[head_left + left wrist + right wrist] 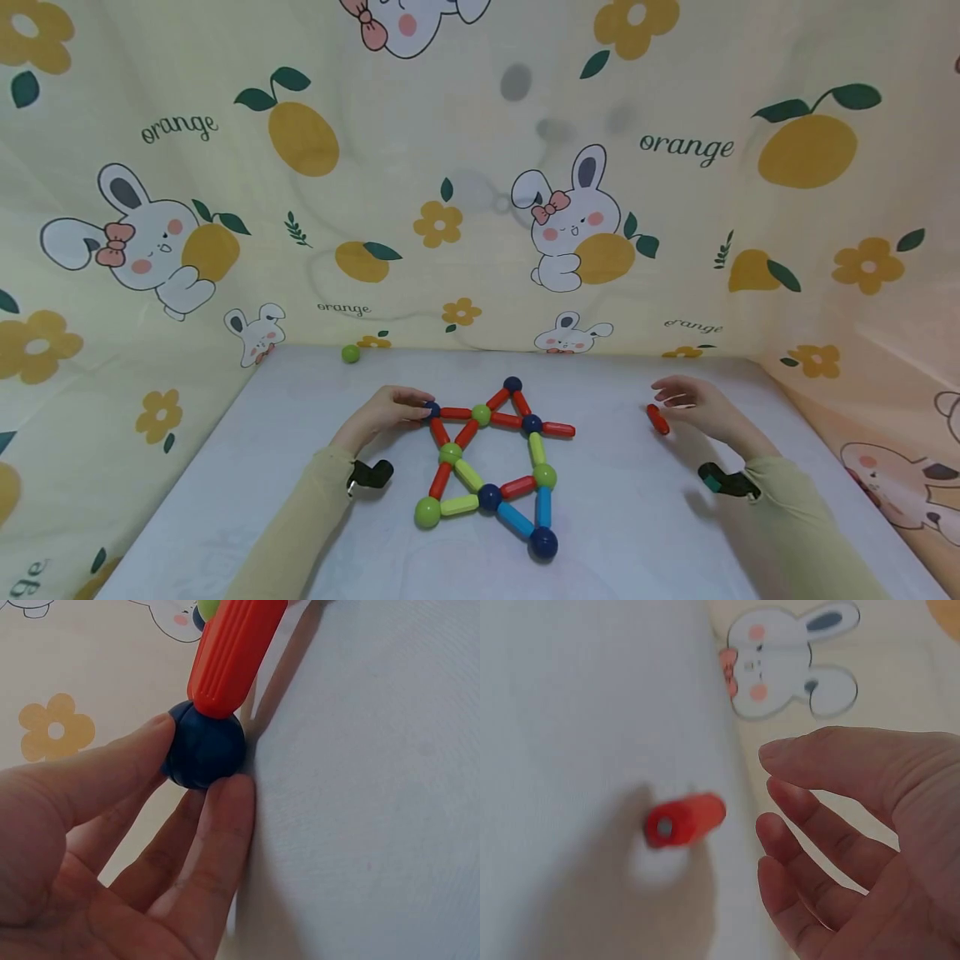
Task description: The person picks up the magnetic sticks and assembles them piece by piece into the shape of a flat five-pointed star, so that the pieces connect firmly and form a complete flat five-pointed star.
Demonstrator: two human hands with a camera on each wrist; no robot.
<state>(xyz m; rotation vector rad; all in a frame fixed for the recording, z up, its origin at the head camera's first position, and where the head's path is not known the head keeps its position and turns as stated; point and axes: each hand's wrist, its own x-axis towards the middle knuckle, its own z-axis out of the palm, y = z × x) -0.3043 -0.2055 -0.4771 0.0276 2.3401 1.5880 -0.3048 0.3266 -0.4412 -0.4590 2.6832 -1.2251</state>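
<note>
A flat figure of magnetic rods and balls lies on the table, with red rods [506,420], light green rods [459,505] and blue rods [516,520] joined by green and navy balls. At its upper left corner my left hand [392,408] pinches a navy ball [204,746] between thumb and fingertips. A red rod [238,656] is attached to that ball. On the right, my right hand [701,404] is held with fingers apart and loosely bent, gripping nothing. Just beside its fingertips is a loose red rod [686,819], blurred, its metal end facing the wrist camera.
A single green ball [350,353] lies at the back left of the table [600,517]. Behind it hangs a cloth [465,275] printed with rabbits and oranges, which also runs along both sides. One red rod [558,430] sticks out from the figure's right side.
</note>
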